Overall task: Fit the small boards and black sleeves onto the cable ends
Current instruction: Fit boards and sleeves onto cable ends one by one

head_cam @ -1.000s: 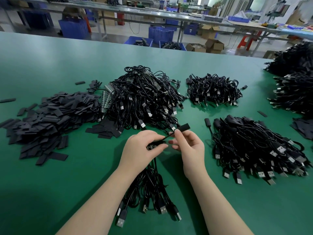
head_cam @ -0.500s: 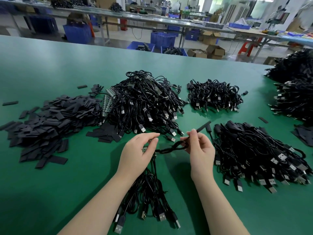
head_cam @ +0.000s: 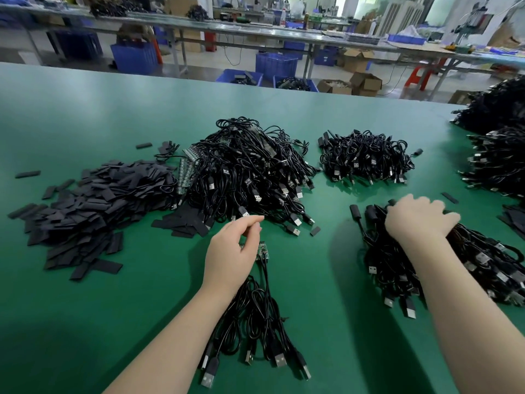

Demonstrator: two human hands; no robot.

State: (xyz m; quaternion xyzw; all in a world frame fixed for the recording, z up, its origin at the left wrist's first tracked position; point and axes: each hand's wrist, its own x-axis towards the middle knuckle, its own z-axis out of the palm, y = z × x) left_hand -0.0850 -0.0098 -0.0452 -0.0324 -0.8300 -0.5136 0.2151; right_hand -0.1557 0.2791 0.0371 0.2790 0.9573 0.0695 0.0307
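While the right hand (head_cam: 420,220) rests loosely open on the sleeved cables (head_cam: 426,265) at right, the left hand (head_cam: 235,248), fingers curled over bare boards (head_cam: 262,251), grip unclear, should isolate one

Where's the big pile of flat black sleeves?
In the head view, the sleeve pile lies on the green table's left side, beside the big cable heap.

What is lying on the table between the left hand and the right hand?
In the head view, only bare green table lies between the left hand and the right hand, which rests on a cable pile.
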